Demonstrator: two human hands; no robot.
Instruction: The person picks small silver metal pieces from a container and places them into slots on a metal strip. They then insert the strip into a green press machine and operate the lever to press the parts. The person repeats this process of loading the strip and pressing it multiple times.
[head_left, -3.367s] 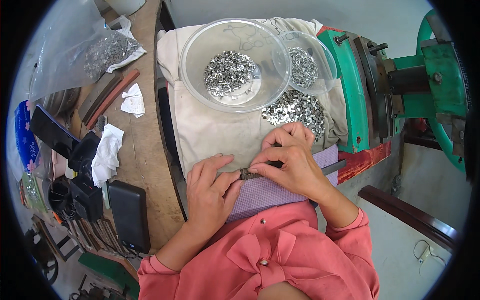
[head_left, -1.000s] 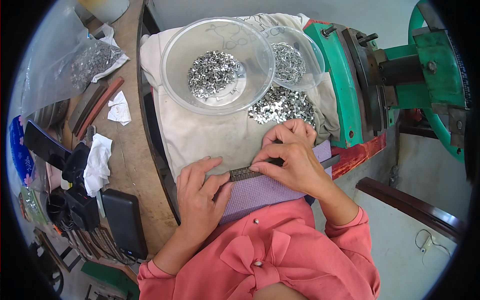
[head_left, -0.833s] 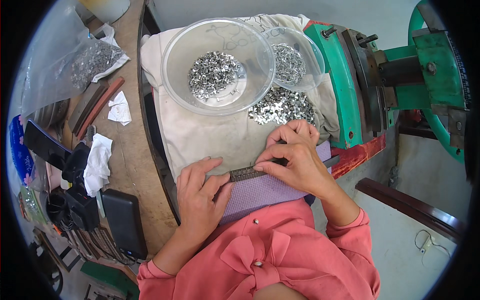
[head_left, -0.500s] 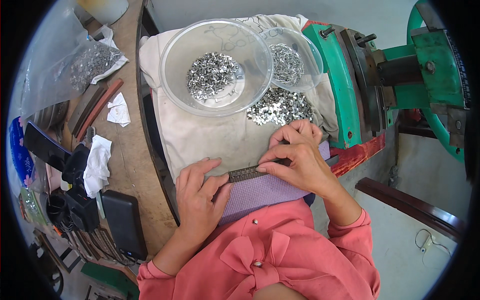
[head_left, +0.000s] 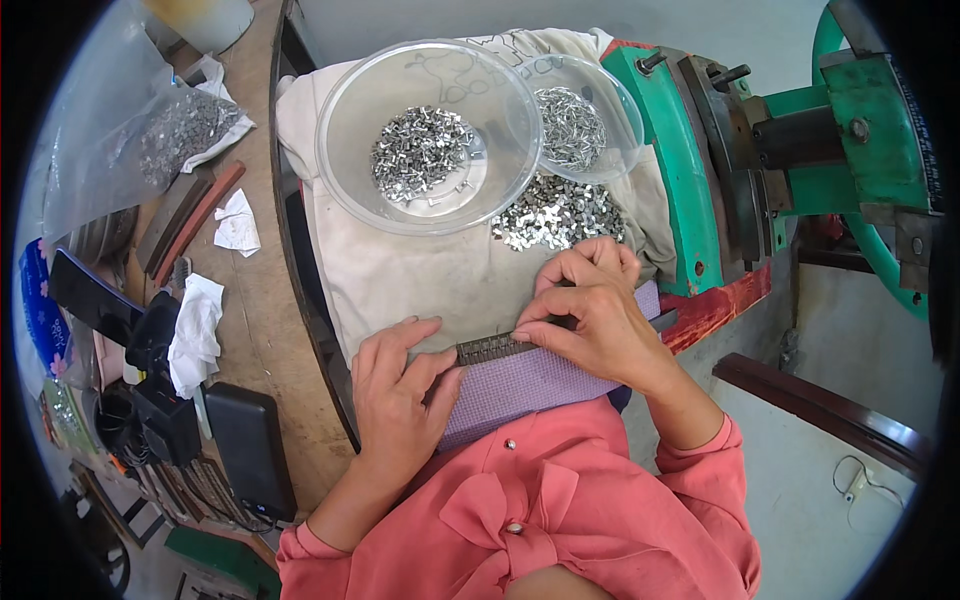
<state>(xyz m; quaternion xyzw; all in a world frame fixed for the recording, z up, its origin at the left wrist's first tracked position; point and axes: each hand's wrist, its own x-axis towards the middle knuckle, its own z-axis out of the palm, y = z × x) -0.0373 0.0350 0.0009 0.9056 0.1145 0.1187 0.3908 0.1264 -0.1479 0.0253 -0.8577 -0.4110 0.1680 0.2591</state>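
A dark, narrow metal strip (head_left: 486,348) with a row of slots lies along the far edge of a purple checked cloth (head_left: 520,385) in front of me. My left hand (head_left: 400,395) is closed about the strip's left end, thumb and forefinger meeting it there. Farther right, my right hand (head_left: 595,310) pinches at the strip with its thumb and bent fingers. Those fingers hide part of the strip and whatever small piece may be between them. Just beyond the right hand is a loose pile of small shiny metal pieces (head_left: 555,225) on beige cloth (head_left: 440,280).
A large clear bowl (head_left: 335,190) of small metal parts and a smaller clear bowl (head_left: 630,150) of pin-like pieces stand beyond. A green machine (head_left: 690,240) rises at right. The wooden table (head_left: 275,330) on the left bears tissues (head_left: 197,340), a black power bank (head_left: 248,450) and bars (head_left: 200,220).
Both hands stay nearly where they were on the strip. Only a very slight shift of the right hand and of the whole view shows.
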